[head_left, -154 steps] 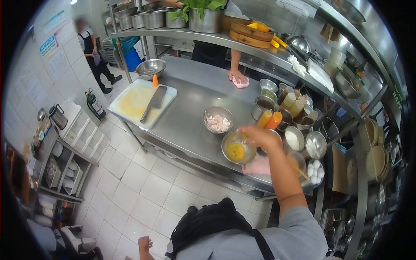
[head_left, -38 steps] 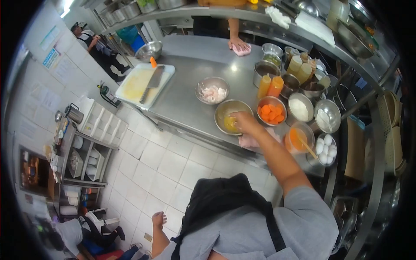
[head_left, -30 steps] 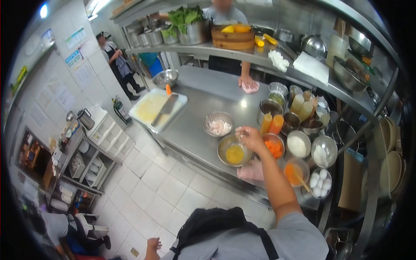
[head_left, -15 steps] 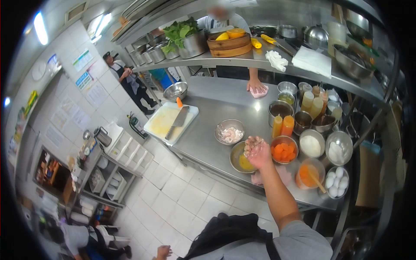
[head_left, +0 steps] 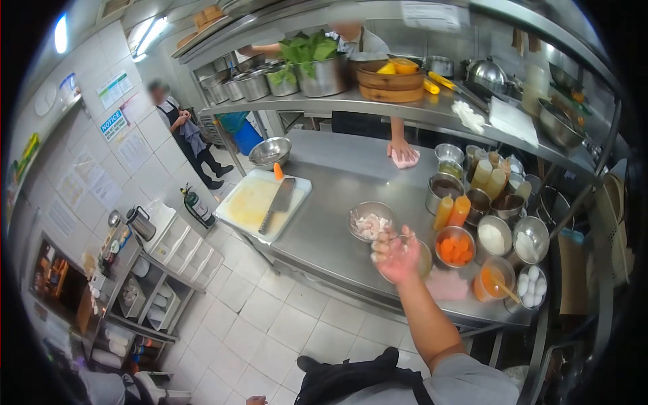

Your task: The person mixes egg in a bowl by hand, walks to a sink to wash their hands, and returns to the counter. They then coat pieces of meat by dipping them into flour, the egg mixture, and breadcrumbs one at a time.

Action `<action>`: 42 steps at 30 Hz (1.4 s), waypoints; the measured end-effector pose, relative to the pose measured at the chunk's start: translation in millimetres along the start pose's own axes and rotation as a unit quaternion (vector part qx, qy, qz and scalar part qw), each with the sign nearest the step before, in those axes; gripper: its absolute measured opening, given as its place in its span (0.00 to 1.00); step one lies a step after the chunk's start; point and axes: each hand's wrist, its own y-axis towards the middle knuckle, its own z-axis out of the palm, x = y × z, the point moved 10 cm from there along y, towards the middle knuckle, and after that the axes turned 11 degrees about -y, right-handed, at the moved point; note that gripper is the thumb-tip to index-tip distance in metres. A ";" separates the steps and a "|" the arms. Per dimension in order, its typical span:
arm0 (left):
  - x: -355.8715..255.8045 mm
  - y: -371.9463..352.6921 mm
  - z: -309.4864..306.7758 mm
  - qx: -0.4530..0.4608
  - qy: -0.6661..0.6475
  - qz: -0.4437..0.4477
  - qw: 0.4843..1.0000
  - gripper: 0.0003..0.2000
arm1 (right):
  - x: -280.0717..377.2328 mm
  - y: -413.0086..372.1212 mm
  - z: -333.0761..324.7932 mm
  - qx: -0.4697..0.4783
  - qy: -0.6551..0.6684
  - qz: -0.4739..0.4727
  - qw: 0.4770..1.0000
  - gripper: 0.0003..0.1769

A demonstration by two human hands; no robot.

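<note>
Steel prep table (head_left: 324, 236) in a commercial kitchen, with a white tiled floor below.

1. Mixing bowl (head_left: 424, 258), steel, at the near edge of the table. It is mostly hidden by the hand, so only its right rim shows and its contents cannot be seen.
2. Right hand (head_left: 396, 253), raised over the left part of the mixing bowl. The palm is turned up and the fingers (head_left: 380, 244) are splayed and glossy, gripping nothing and not touching the rim.
3. Left hand (head_left: 255, 400), a sliver at the lower edge, well apart from the mixing bowl. Its grip cannot be told.
4. Bowl of pale raw pieces (head_left: 370, 223), just beyond the mixing bowl to the left.
5. Bowl of carrot chunks (head_left: 454, 248), just right of the mixing bowl.
6. Pink cloth (head_left: 445, 284), flat, at the mixing bowl's near right.
7. Two orange squeeze bottles (head_left: 452, 211), upright, behind the mixing bowl to the right.
8. Tub of orange liquid (head_left: 491, 285) and bowl of white eggs (head_left: 531, 287), farther right of the mixing bowl.
9. White cutting board (head_left: 253, 202) with a cleaver (head_left: 277, 205) lying on it, well left of the mixing bowl.
10. Co-worker's hand (head_left: 399, 148) on a second pink cloth, at the far side of the table from the mixing bowl.
</note>
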 end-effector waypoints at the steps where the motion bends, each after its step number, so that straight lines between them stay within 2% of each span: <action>1: 2.5 15.9 -5.9 0.021 -0.011 -0.003 1.000 0.19 | -29.3 14.7 9.1 -0.003 -0.005 0.020 1.000 0.24; 2: 3.9 32.5 -13.7 0.031 -0.012 0.001 0.999 0.20 | -57.9 31.6 10.2 -0.004 -0.009 0.017 1.000 0.24; 4: -7.1 49.2 -37.1 0.026 -0.025 0.031 0.999 0.20 | -141.6 61.0 29.6 0.098 0.018 0.106 0.989 0.27; 5: -11.7 60.0 -49.0 0.032 -0.027 0.045 0.998 0.20 | -175.0 79.2 26.6 0.097 0.014 0.103 0.990 0.27; 8: -0.4 121.0 -95.9 0.000 -0.051 -0.017 0.999 0.20 | -262.0 117.6 17.2 0.090 0.037 0.171 0.981 0.29; 10: 2.5 150.0 -127.2 -0.012 -0.059 -0.036 0.998 0.22 | -295.9 145.6 26.0 0.135 0.055 0.159 0.976 0.30; 11: 4.8 168.9 -141.7 -0.030 -0.092 -0.035 0.995 0.19 | -311.5 156.1 25.6 0.126 0.057 0.172 0.975 0.30; 15: -23.4 182.2 -192.6 -0.053 -0.137 -0.018 0.989 0.15 | -349.2 179.8 16.2 0.097 0.014 0.158 0.983 0.31; 16: -38.6 197.1 -193.0 -0.062 -0.155 -0.017 0.986 0.14 | -356.4 187.2 11.4 0.096 -0.011 0.166 0.981 0.31; 17: -53.1 211.6 -194.4 -0.059 -0.147 -0.018 0.987 0.14 | -364.6 191.6 9.8 0.129 0.021 0.170 0.977 0.30; 20: -115.7 254.7 -186.3 -0.054 -0.172 0.040 0.983 0.15 | -387.3 210.1 -20.4 0.082 0.027 0.170 0.982 0.30; 25: -296.9 314.4 -150.0 0.010 -0.196 0.140 0.971 0.16 | -411.1 277.5 -56.2 0.056 0.022 0.168 0.984 0.31; 28: -402.6 336.0 -150.2 0.027 -0.116 0.200 0.973 0.17 | -427.1 347.0 -62.8 0.086 0.034 0.153 0.984 0.32; 30: -447.2 368.2 -170.9 0.045 -0.102 0.239 0.965 0.17 | -441.4 403.6 -66.1 0.104 0.045 0.158 0.981 0.32; 34: -423.0 448.8 -268.9 -0.051 -0.086 0.135 0.986 0.14 | -480.2 520.7 -66.5 0.086 0.066 0.201 0.974 0.31; 36: -381.6 473.1 -306.1 -0.062 -0.193 0.047 0.978 0.07 | -499.6 576.4 -59.2 0.102 0.064 0.209 0.970 0.31; 37: -392.7 459.1 -314.0 0.013 0.002 0.193 0.981 0.17 | -510.1 596.4 -59.1 0.105 0.056 0.228 0.966 0.31; 38: -407.6 438.3 -301.8 0.087 0.189 0.325 0.922 0.27 | -518.8 614.4 -62.3 0.101 0.050 0.244 0.963 0.31; 41: -410.1 487.7 -300.6 0.092 0.199 0.292 0.931 0.24 | -538.7 677.6 -74.5 0.122 0.049 0.230 0.964 0.30; 42: -405.9 502.8 -297.5 0.098 0.214 0.276 0.932 0.22 | -550.1 693.0 -81.8 0.121 0.044 0.257 0.958 0.30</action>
